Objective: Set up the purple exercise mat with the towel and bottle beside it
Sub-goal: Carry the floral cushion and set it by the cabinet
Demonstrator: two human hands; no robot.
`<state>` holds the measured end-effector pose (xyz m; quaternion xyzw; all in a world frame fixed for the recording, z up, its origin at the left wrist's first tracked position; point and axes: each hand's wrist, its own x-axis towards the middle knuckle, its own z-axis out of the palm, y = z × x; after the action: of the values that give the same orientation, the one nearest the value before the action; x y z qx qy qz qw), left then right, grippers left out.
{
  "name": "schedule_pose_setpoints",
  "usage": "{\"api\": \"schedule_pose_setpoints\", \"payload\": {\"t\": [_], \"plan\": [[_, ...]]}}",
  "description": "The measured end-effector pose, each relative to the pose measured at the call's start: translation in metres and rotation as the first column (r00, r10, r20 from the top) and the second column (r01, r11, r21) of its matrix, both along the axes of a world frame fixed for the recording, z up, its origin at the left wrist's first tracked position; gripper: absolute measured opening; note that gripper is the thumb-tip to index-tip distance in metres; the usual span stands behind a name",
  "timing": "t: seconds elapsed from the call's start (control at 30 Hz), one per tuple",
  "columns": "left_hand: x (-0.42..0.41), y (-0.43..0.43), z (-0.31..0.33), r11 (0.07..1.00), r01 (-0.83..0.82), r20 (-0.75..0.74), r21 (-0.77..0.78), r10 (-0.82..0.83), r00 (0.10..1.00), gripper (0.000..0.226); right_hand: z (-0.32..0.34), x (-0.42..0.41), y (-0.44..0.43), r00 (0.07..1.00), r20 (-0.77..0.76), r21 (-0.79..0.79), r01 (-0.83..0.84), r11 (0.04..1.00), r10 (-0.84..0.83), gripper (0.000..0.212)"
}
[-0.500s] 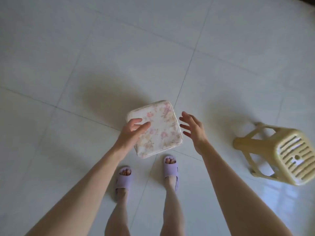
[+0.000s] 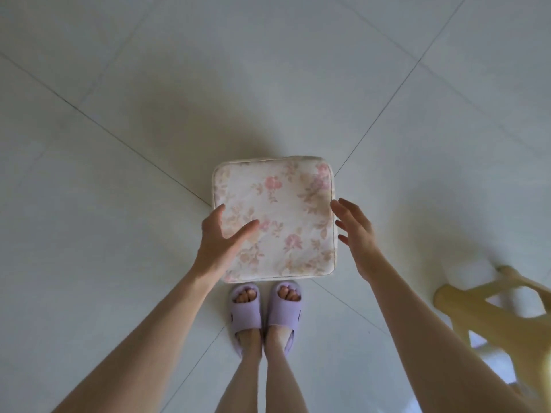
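Note:
A square cushion (image 2: 277, 216) with a pink floral print lies flat on the pale tiled floor just ahead of my feet. My left hand (image 2: 222, 242) hovers over its near left corner, fingers spread, thumb over the fabric. My right hand (image 2: 356, 234) is at the cushion's right edge, fingers apart, holding nothing. No purple mat, towel or bottle is in view.
My feet in lilac slippers (image 2: 265, 314) stand right behind the cushion. A yellow plastic stool (image 2: 492, 311) lies tipped at the lower right. White floor tiles (image 2: 149, 84) stretch out ahead and to both sides.
The view has swung so the cushion now sits squarer and closer under my hands. Both hands stay open at its sides. The stool has slid toward the right edge.

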<state>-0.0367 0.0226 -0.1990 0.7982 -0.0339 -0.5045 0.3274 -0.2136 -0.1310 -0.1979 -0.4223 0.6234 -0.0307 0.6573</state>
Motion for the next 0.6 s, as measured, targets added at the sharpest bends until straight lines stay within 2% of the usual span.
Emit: {"api": "schedule_pose_setpoints", "payload": {"t": [0.1,0.17,0.27,0.33,0.5,0.6], "plan": [[0.001,0.008,-0.037,1.0,-0.011,0.087,0.025,0.009,0.996,0.096,-0.036,-0.004,0.001,1.0,-0.022,0.0,-0.015,1.0,0.015,0.064],[0.002,0.014,-0.058,0.998,-0.033,0.093,0.055,0.028,0.995,0.104,-0.056,-0.004,0.005,0.999,-0.041,0.005,-0.032,0.999,0.032,0.07],[0.002,0.019,-0.09,0.998,-0.041,0.065,0.044,0.038,0.997,0.119,-0.083,-0.002,0.011,0.999,-0.046,0.014,-0.026,1.0,0.027,0.061],[0.007,0.022,-0.1,0.998,-0.062,0.045,0.012,0.062,0.997,0.109,-0.093,-0.001,0.013,0.999,-0.04,0.004,0.0,1.0,0.0,0.055],[0.01,0.017,-0.109,0.983,-0.154,-0.02,-0.095,0.153,0.988,0.059,-0.108,-0.001,0.012,0.999,-0.032,-0.014,-0.01,1.0,0.01,0.047],[0.01,0.019,-0.108,0.973,-0.2,-0.049,-0.117,0.196,0.979,0.056,-0.109,0.0,0.013,1.0,-0.024,-0.011,0.002,1.0,-0.002,0.044]]}}
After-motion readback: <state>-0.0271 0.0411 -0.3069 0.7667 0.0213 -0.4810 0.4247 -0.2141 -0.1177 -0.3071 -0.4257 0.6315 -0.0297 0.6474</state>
